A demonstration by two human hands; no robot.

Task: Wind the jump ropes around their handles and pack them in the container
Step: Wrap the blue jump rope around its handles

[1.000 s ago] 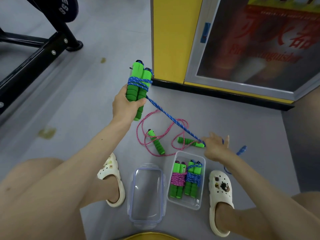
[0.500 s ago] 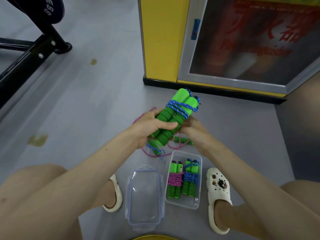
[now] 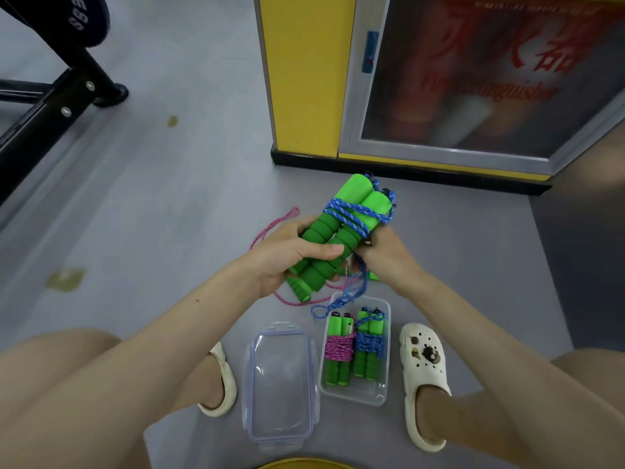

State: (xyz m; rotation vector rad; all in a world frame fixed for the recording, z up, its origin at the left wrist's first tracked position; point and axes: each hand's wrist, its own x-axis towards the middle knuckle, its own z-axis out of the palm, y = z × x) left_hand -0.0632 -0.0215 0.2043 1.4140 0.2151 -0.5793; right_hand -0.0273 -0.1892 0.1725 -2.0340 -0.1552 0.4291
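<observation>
In the head view, a tilted pair of green foam handles (image 3: 338, 231) was gripped at its lower half by the left hand (image 3: 287, 255), thumb across the front. Blue braided rope (image 3: 355, 216) was wound round the upper half, beyond those fingers. The right hand (image 3: 385, 262) was set against the handles' right side. Its fingers were hidden, so their grip could not be told. A clear plastic container (image 3: 384, 397) was seen below on the floor.

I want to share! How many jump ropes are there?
4: pink bundle and blue bundle in the clear plastic container; blue rope on green handles in the left hand and right hand; loose pink rope on the floor, partly hidden.
</observation>
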